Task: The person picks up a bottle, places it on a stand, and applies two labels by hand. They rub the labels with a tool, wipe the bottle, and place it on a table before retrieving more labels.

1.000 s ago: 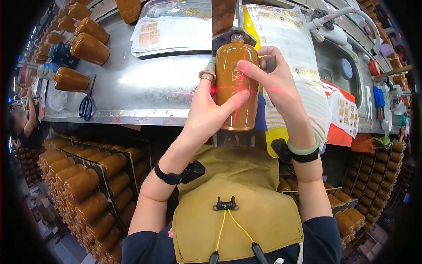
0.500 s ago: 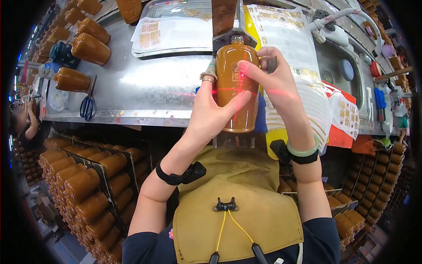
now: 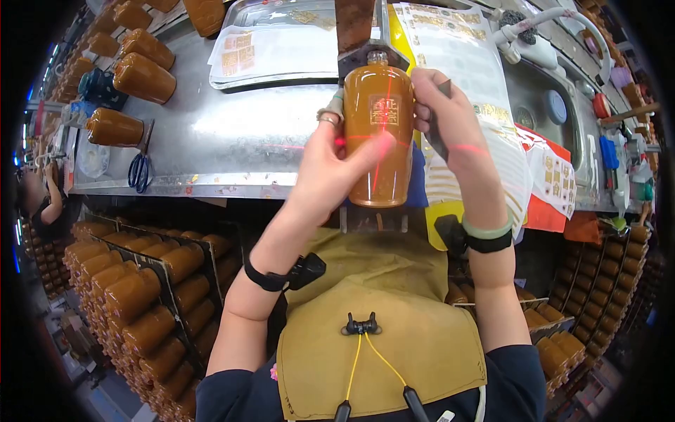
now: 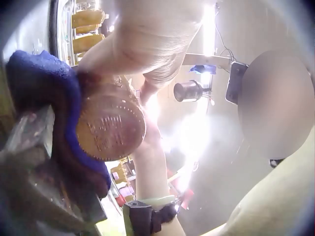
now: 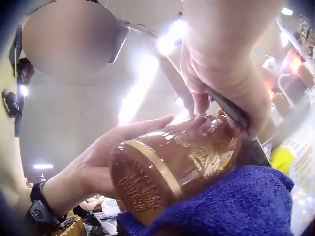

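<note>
A glossy brown bottle (image 3: 378, 165) lies on a blue cloth (image 5: 246, 201), neck away from the body, with a gold square label (image 3: 384, 111) facing up and red laser lines crossing it. My left hand (image 3: 330, 165) grips its left side, thumb over the front, a finger wrapped in a covering. My right hand (image 3: 450, 116) is at the bottle's upper right side, fingers curled round a dark flat blade (image 3: 437, 133). In the left wrist view the bottle's round base (image 4: 112, 129) shows below the left hand. The right wrist view shows the blade (image 5: 226, 105) held in the right hand.
A metal tray (image 3: 281, 79) with label sheets stands behind at the left. Blue scissors (image 3: 139, 172) and several brown bottles are farther left. Label sheets (image 3: 450, 49), a sink (image 3: 538, 105) and a faucet (image 3: 538, 28) are at the right. Racks of bottles (image 3: 123, 281) stand below.
My right thumb has come off the label and the hand has moved right, showing the label and more of the blade. My left hand still grips the bottle, which has shifted slightly.
</note>
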Tool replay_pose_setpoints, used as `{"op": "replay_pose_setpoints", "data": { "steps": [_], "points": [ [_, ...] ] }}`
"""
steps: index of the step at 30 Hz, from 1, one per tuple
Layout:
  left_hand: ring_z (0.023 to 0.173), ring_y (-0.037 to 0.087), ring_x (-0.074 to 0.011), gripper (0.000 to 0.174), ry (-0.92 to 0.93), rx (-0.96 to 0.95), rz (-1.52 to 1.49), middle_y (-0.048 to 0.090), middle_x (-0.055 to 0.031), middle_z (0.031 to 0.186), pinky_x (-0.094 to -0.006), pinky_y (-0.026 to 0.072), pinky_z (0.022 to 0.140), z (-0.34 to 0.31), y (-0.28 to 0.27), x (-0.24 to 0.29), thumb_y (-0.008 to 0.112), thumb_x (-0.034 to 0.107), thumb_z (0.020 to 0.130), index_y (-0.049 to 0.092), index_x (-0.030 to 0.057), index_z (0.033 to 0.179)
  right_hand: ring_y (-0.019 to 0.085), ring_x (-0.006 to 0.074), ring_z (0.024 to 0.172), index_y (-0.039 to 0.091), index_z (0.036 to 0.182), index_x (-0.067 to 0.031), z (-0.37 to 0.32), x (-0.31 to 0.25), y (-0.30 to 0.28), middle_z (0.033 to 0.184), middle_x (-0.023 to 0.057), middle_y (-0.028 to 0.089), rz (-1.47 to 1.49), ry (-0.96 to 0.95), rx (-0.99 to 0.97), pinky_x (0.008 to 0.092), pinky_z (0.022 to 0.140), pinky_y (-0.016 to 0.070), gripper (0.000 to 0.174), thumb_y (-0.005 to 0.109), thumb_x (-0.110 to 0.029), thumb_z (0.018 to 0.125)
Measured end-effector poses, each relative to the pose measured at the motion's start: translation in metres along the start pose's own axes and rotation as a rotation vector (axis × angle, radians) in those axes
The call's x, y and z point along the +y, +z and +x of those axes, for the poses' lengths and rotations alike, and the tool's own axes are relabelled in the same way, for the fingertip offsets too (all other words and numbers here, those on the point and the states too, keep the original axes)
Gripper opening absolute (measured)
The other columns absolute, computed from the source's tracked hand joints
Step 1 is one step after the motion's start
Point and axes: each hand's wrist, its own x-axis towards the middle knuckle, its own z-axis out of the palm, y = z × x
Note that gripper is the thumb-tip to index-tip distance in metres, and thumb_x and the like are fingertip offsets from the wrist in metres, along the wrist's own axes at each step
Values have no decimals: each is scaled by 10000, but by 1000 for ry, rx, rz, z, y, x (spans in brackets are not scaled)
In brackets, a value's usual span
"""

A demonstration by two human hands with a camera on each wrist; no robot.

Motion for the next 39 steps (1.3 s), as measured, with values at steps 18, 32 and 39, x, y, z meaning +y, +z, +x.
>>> {"op": "replay_pose_setpoints", "data": {
  "steps": [18, 32, 39],
  "points": [
    [1283, 567, -174, 676, -10, 1, -148, 548, -148, 1446, -353, 456, 1101, 0, -6, -2, 690, 123, 1003, 325, -16, 1555, 603, 68, 897, 525, 1209, -41, -35, 25, -3, 1025, 10, 593, -81, -85, -85, 217, 784, 507, 474, 843, -73, 858],
    [1281, 575, -163, 603, -1, 34, -109, 596, -102, 1397, -359, 439, 1108, -2, -1, -2, 619, 103, 1031, 345, 5, 1559, 563, 59, 875, 530, 1203, -31, -31, 31, -7, 1006, -11, 533, -73, -101, -71, 207, 761, 492, 485, 850, -61, 840],
    [1276, 582, -169, 572, -31, 20, -126, 593, -114, 1409, -356, 445, 1104, -1, -6, -4, 618, 93, 1026, 379, -2, 1537, 564, 81, 994, 529, 1267, -18, -41, 20, -9, 1061, 14, 568, -194, -85, -56, 227, 866, 472, 445, 782, -75, 905]
  ]
}}
